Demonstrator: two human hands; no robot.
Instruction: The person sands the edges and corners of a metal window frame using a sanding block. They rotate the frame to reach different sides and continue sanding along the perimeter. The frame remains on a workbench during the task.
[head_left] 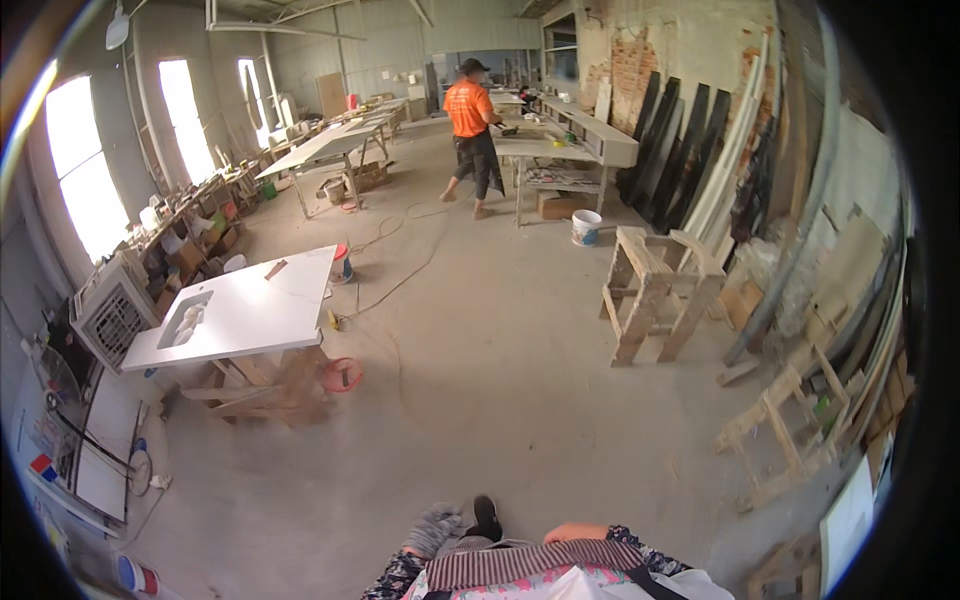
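Note:
At the lower edge my left hand (434, 530) wears a grey glove and hangs beside the striped apron (530, 565). Its fingers are blurred, and I see nothing clearly held in it. Bare skin shows on my right hand (577, 533), which lies against the upper edge of the apron; its fingers are mostly hidden there. A dark shoe (486, 518) is on the floor between the two hands.
A white countertop slab (250, 315) with a rectangular cutout rests on wooden supports at left. Wooden trestles (650, 290) stand at right, near leaning boards (690, 150). A person in an orange shirt (467, 108) stands at a far worktable. Cables (400, 280) cross the floor.

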